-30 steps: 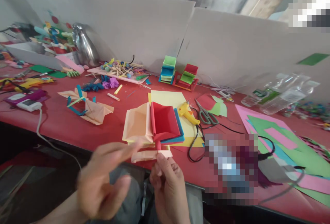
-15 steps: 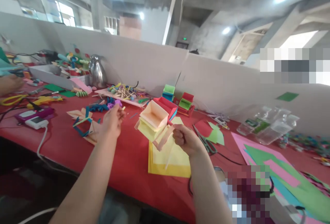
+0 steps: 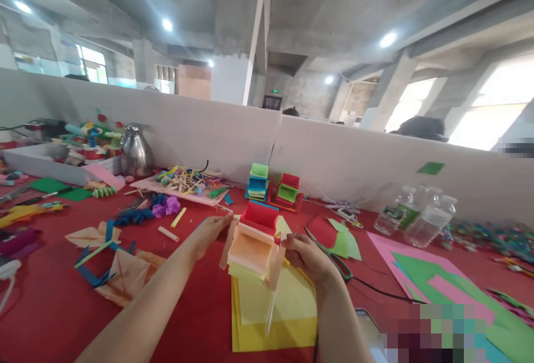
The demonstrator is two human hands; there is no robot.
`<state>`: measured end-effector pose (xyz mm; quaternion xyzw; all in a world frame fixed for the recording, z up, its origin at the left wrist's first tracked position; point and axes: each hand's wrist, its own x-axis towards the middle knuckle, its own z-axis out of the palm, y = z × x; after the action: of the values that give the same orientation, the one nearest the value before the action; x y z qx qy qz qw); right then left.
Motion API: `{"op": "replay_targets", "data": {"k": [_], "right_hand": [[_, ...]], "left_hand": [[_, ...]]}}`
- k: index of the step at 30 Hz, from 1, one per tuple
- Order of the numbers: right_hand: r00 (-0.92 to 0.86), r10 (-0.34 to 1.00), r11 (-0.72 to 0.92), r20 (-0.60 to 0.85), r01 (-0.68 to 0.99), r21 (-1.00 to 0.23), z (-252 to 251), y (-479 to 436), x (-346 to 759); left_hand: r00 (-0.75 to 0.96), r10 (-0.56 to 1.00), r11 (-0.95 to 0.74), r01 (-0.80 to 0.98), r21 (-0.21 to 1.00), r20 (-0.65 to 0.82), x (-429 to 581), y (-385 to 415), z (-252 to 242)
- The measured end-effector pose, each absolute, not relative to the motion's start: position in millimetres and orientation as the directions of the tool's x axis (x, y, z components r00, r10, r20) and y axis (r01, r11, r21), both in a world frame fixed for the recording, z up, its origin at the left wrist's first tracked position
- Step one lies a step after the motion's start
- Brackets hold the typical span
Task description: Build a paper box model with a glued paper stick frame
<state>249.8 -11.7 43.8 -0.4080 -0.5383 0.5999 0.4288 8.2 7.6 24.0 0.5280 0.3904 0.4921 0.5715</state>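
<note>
A peach and yellow folded paper box (image 3: pixel 250 251) with peach strips at its sides is held over yellow paper sheets (image 3: pixel 275 327). At its upper left side, my left hand (image 3: pixel 208 234) has its fingertips pinched on the strip's end. My right hand (image 3: pixel 307 254) is closed on the right-hand strip, its fingers curled. Directly behind sits a red paper box (image 3: pixel 259 219); whether it touches the peach one I cannot tell. A thin pale stick (image 3: pixel 270 313) hangs below the right strip.
Finished paper box stacks (image 3: pixel 257 182) stand by the partition. Green-handled scissors (image 3: pixel 340 263) lie right of my hand, plastic bottles (image 3: pixel 429 218) and coloured sheets (image 3: pixel 446 274) farther right. On the left are peach folded papers (image 3: pixel 125 274), a craft-stick pile (image 3: pixel 183 182) and a metal jug (image 3: pixel 137 151).
My left hand has moved right, from apart to the box's left side. The paper box has levelled out from its tilt. The right hand keeps its hold. The view has shifted.
</note>
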Motion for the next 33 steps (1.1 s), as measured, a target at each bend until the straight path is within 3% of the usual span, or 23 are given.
{"op": "replay_targets", "data": {"k": [6,18,26,33], "right_hand": [[-0.228,0.973,-0.059,-0.040,-0.077,-0.995,34.3,-13.6,248.2],[-0.011,0.993,-0.118,-0.118,-0.128,-0.985,33.1,-11.4,233.4],[0.092,0.974,-0.197,-0.208,-0.111,-0.974,36.3,-9.6,233.4],[0.202,0.978,-0.052,-0.046,0.024,-0.998,32.8,-7.3,225.2]], "left_hand": [[0.256,0.967,0.056,-0.187,0.981,-0.007,4.4,-1.5,17.7],[0.072,0.996,0.065,-0.166,0.984,-0.054,9.1,5.1,6.3],[0.040,0.998,0.062,-0.135,0.989,-0.057,10.7,4.0,7.5],[0.045,0.998,0.045,-0.140,0.989,-0.039,12.8,2.8,8.8]]}}
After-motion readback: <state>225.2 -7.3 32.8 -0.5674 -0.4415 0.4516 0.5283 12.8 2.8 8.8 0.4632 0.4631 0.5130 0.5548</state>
